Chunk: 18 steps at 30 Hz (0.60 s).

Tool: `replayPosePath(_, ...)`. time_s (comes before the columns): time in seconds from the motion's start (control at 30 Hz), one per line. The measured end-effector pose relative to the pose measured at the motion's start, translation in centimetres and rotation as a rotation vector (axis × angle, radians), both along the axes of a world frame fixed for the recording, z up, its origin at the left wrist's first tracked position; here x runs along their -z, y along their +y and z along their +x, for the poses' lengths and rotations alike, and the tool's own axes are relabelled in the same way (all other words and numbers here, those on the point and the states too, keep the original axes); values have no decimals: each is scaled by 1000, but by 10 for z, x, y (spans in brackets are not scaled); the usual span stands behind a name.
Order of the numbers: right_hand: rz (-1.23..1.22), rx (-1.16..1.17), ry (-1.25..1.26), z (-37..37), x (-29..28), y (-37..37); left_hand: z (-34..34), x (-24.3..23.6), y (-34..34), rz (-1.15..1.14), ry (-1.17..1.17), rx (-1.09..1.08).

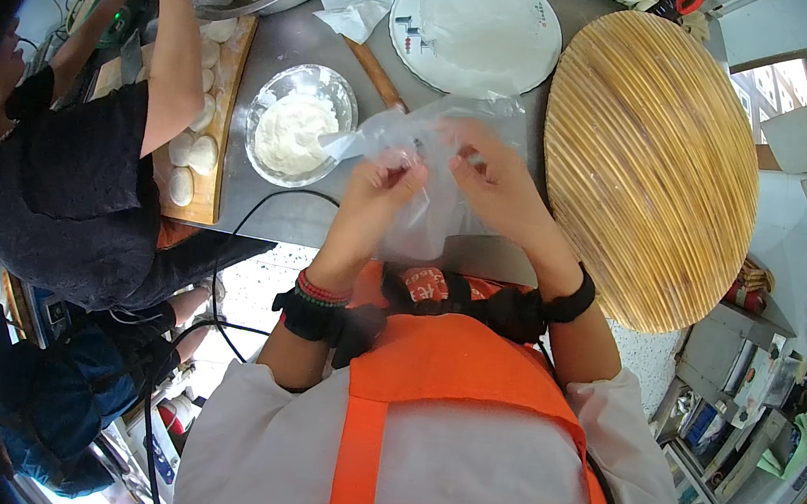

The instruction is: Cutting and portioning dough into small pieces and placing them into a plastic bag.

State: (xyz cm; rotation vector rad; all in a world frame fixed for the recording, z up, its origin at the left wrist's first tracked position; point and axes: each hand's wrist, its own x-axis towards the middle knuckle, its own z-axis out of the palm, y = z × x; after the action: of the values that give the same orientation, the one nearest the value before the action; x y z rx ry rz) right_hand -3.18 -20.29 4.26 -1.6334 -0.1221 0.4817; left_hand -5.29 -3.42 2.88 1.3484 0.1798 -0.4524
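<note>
Clear plastic bag [424,169] stretches leftward toward the glass bowl of flour [300,125], its long axis running left-right just right of that bowl. Left hand [384,184] and right hand [493,177] both pinch it, film draped between and below the fingers.

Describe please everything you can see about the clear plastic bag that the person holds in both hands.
The clear plastic bag is thin, see-through film, crumpled and wrinkled, with no contents that can be made out. It is held up above the grey table edge, in front of the person's orange apron. The left hand pinches it on one side and the right hand on the other, fingers pressed into the film. One corner stretches left toward the glass bowl of white flour; whether it touches the bowl cannot be told.
</note>
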Motion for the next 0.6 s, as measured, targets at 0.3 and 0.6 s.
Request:
replayPosePath(0.3, 474, -503, -383, 48, -57, -1, -1, -69, 14, 299, -500, 317)
replayPosePath(0.6, 298, -689, -501, 51, -84, 3, 25, -154, 18, 437, -692, 586)
